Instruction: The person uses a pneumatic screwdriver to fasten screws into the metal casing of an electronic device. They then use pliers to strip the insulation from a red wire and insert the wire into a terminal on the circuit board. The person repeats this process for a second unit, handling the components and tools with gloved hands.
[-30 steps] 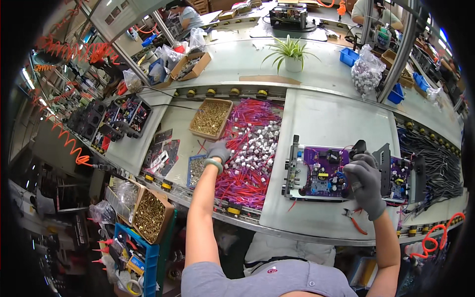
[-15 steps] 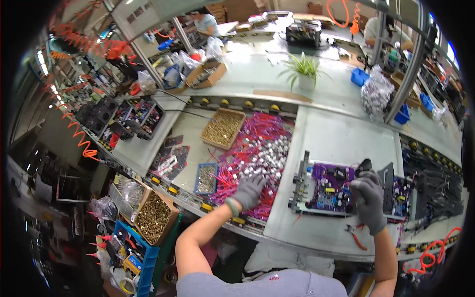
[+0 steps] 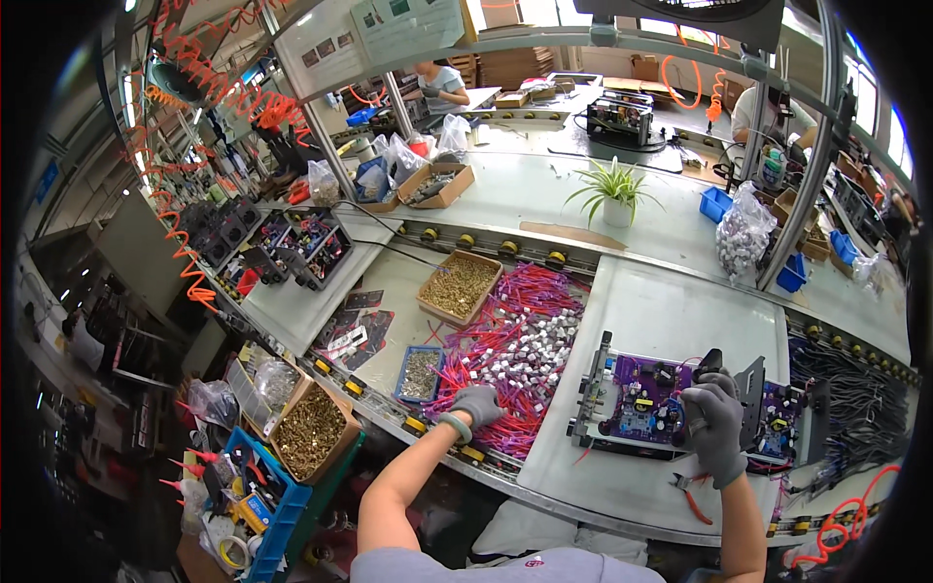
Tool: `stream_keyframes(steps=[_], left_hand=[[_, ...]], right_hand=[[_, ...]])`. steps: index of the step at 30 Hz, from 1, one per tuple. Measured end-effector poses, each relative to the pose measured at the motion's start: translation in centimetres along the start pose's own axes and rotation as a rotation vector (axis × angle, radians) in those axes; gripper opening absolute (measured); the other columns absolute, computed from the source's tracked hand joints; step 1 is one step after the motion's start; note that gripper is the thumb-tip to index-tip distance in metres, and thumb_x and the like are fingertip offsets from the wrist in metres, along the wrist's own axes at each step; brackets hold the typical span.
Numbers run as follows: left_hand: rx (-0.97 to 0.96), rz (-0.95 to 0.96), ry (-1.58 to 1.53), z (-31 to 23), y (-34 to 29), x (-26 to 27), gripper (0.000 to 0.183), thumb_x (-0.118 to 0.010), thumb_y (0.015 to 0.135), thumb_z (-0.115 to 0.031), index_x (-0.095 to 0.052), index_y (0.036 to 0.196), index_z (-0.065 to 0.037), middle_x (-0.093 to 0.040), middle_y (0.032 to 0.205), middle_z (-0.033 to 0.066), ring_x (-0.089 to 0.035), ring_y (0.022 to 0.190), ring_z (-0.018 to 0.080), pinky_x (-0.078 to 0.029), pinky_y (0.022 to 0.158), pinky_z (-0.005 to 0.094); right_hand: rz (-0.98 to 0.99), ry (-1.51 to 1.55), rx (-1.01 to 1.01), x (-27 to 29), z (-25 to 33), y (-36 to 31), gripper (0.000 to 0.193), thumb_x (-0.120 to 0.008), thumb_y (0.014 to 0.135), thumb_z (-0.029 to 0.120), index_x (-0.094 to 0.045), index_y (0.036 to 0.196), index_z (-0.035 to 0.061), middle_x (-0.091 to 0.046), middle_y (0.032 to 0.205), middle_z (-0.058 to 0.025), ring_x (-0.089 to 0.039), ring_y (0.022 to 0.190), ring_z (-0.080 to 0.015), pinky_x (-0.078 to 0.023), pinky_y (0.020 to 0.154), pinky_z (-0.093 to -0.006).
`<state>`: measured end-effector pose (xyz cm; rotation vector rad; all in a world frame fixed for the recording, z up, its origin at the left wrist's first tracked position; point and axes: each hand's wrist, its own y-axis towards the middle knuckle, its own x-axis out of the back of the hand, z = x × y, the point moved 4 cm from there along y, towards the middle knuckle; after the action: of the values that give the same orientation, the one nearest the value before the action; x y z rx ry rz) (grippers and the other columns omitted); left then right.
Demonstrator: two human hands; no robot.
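My left hand (image 3: 476, 404), in a grey glove, is at the near edge of a heap of red and purple wires with white connectors (image 3: 530, 350). Its fingers curl down among the wires; what they grip is hidden. My right hand (image 3: 717, 428), gloved too, is closed over the right side of a purple circuit board (image 3: 637, 398) in a metal frame. A black piece (image 3: 709, 360) shows just beyond its fingertips; I cannot make out whether it is held. A second purple board (image 3: 780, 418) lies to the right. Red-handled pliers (image 3: 693, 497) rest on the table nearer me.
Screws fill a cardboard tray (image 3: 461, 286), a blue tray (image 3: 420, 375) and a box (image 3: 309, 430) at my left. Black cables (image 3: 850, 408) lie at the right. A potted plant (image 3: 616, 197) stands on the far table. Two people work beyond. An orange coiled hose (image 3: 846, 525) hangs at lower right.
The view has tilted up, so the scene sits lower. My left hand has drawn back toward the heap's near edge, its spread fingers now curled. My right hand stays over the board.
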<state>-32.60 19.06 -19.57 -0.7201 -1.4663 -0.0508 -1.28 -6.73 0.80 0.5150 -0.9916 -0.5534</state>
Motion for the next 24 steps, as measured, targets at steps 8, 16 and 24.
stream_keyframes(steps=[8, 16, 24], left_hand=[[-0.018, 0.008, 0.233, -2.0, -2.6, 0.2, 0.047, -0.065, 0.079, -0.055, -0.072, 0.104, -0.015, -0.067, 0.111, 0.0128, -0.062, 0.109, 0.0303, -0.049, 0.086, 0.0477], [-0.346, -0.08, 0.27, -0.9, -1.4, 2.8, 0.032, -0.061, 0.086, -0.04, -0.07, 0.098, -0.012, -0.07, 0.095, 0.0142, -0.068, 0.09, 0.0346, -0.053, 0.079, 0.0483], [-0.188, -0.026, 0.123, 1.5, -3.5, 2.9, 0.027, -0.058, 0.089, -0.039, -0.069, 0.097, -0.015, -0.069, 0.092, 0.0153, -0.067, 0.09, 0.0363, -0.052, 0.079, 0.0475]], right_hand=[[-0.036, 0.024, 0.024, 0.1, 0.3, 0.2, 0.01, -0.07, 0.078, 0.003, -0.069, 0.087, 0.0077, -0.067, 0.082, -0.009, -0.062, 0.091, -0.0314, -0.049, 0.084, -0.0412], [-0.039, 0.036, 0.034, 0.3, 0.1, -0.1, 0.01, -0.07, 0.079, 0.005, -0.07, 0.088, 0.0092, -0.068, 0.083, -0.0079, -0.063, 0.091, -0.0302, -0.051, 0.08, -0.04], [-0.066, 0.043, 0.051, 0.2, -0.1, 0.0, 0.009, -0.07, 0.079, 0.005, -0.069, 0.087, 0.0094, -0.068, 0.082, -0.0073, -0.063, 0.09, -0.0296, -0.051, 0.08, -0.039]])
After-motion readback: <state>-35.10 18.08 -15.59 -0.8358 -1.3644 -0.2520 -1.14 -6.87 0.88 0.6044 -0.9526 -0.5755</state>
